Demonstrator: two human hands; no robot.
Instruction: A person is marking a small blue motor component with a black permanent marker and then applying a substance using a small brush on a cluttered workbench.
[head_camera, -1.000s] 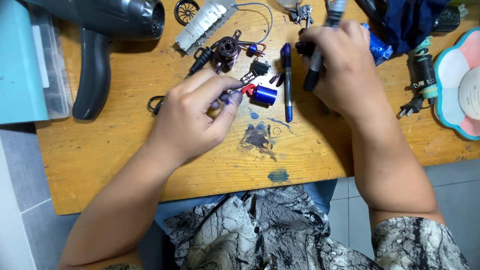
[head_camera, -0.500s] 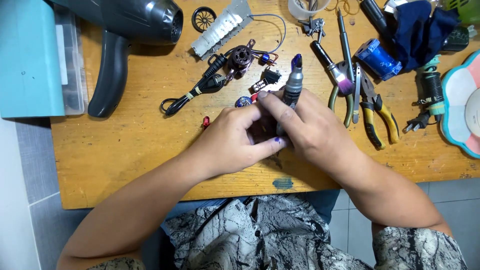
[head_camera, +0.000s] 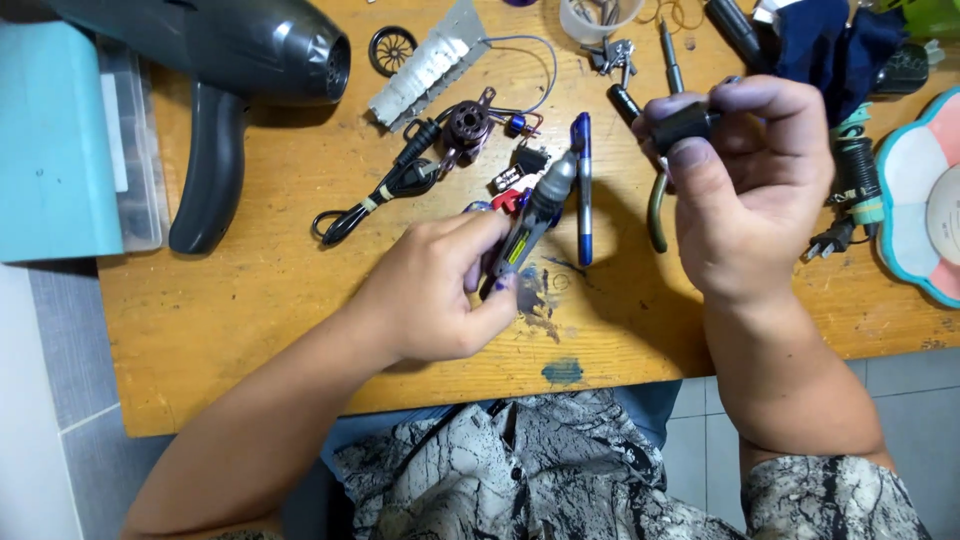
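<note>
My left hand (head_camera: 440, 290) grips a slim dark pen-shaped tool (head_camera: 535, 215) with a grey tip, tilted up to the right over the wooden table (head_camera: 250, 290). My right hand (head_camera: 745, 190) is raised above the table and pinches a small black cap-like piece (head_camera: 682, 125) between thumb and fingers. A blue pen (head_camera: 583, 185) lies on the table just right of the tool's tip. Small red and blue parts (head_camera: 508, 198) lie under the tool.
A dark hair dryer (head_camera: 230, 60) lies at the back left beside a teal box (head_camera: 55, 140). A small motor with black cable (head_camera: 440, 150), a metal strip (head_camera: 430, 65), a little wheel (head_camera: 390, 48), pliers (head_camera: 655, 215) and a flower-shaped dish (head_camera: 925, 200) surround the hands.
My hands, joined over the tool half a second ago, have come apart. The right hand has lifted up and right with the black piece; the left keeps the tool.
</note>
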